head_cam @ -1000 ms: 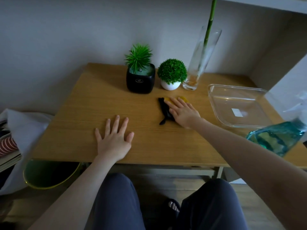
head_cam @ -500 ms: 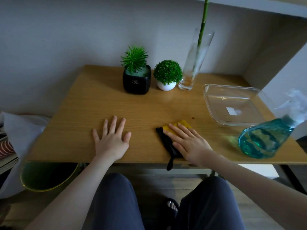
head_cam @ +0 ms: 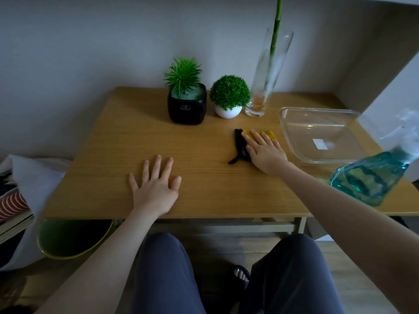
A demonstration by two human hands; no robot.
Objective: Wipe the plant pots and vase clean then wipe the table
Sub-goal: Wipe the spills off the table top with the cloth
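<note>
1. Right hand [head_cam: 266,152] is flat on the cloth [head_cam: 246,143], fingers straight and together, palm pressing the yellow-and-black rag into the table [head_cam: 136,137]. It pinches nothing; an open-palm press like that looks meant to spread the load across the fabric for a broad stroke.
2. The cloth sits right of centre, between the glass tray [head_cam: 317,134] and the open middle of the table, with its black tail trailing out from under the hand towards the near side.
3. Left hand [head_cam: 156,184] lies spread on the bare wood near the front edge, fingers straight and fanned, holding nothing. I read it as a brace, steadying the body while the other arm reaches.
4. Along the back wall stand the black pot [head_cam: 187,107], the white pot [head_cam: 227,111] and the tall vase [head_cam: 264,87], close together in a row and clear of the cloth.
5. That grouping leaves the front wood free, so my call is that this is the table-wiping stage.
6. The spray bottle [head_cam: 371,180] stands at the right front corner, near the wiping arm and close to the tray.
</note>
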